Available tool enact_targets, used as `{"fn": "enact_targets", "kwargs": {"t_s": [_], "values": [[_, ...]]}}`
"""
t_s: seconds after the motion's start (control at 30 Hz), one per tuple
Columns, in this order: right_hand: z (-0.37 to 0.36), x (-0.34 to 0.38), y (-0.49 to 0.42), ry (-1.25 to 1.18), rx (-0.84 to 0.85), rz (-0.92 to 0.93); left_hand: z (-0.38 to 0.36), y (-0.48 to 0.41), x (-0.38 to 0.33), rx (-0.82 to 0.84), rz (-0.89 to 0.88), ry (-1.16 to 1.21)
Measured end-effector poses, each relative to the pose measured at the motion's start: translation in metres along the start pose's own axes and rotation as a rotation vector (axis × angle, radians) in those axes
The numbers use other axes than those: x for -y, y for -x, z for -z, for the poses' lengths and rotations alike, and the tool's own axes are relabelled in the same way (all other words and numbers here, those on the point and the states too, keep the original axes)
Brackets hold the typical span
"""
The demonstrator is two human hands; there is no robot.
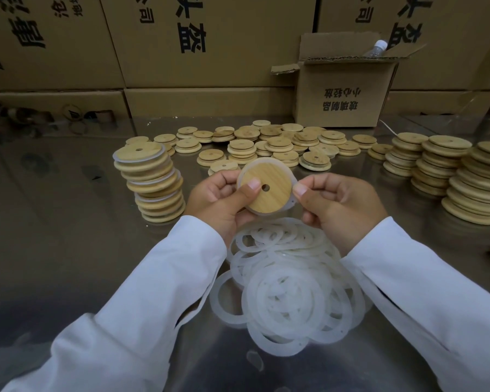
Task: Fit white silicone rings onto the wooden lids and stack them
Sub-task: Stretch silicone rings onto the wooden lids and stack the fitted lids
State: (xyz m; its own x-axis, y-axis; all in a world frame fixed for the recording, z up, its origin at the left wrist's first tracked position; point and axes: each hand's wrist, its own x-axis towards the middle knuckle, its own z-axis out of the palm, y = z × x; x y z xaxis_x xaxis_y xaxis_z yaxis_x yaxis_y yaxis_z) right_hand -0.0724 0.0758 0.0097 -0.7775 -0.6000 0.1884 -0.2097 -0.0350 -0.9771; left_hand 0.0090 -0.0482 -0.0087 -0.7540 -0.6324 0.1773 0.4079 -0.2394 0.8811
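Note:
A round wooden lid (272, 190) with a small centre hole is held up above the table between both hands. A white silicone ring (262, 162) runs around its rim. My left hand (224, 202) grips the lid's left side, thumb on its face. My right hand (337, 205) pinches the ring at the lid's right edge. Below my hands lies a heap of loose white rings (289, 287). A leaning stack of ringed lids (153, 182) stands to the left.
Several loose bare lids (275, 145) are scattered at the back of the shiny metal table (63, 222). Tall lid stacks (453, 176) stand on the right. An open cardboard box (343, 91) holding a bottle sits behind, with big cartons along the wall.

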Motion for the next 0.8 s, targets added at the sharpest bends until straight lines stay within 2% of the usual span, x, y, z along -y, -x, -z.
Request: {"fn": "enact_targets", "kwargs": {"t_s": [0.2, 0.37, 0.8], "values": [[-0.0016, -0.0012, 0.0, 0.005, 0.007, -0.001, 0.0007, -0.0002, 0.0002, -0.005, -0.003, 0.012], [-0.0066, -0.0036, 0.0021, -0.008, -0.038, -0.009, 0.0024, -0.0008, 0.0027, -0.037, -0.051, -0.082], [-0.0016, -0.0013, 0.0009, 0.056, -0.034, 0.025, 0.0013, -0.0025, 0.0019, -0.022, 0.053, 0.012]]}}
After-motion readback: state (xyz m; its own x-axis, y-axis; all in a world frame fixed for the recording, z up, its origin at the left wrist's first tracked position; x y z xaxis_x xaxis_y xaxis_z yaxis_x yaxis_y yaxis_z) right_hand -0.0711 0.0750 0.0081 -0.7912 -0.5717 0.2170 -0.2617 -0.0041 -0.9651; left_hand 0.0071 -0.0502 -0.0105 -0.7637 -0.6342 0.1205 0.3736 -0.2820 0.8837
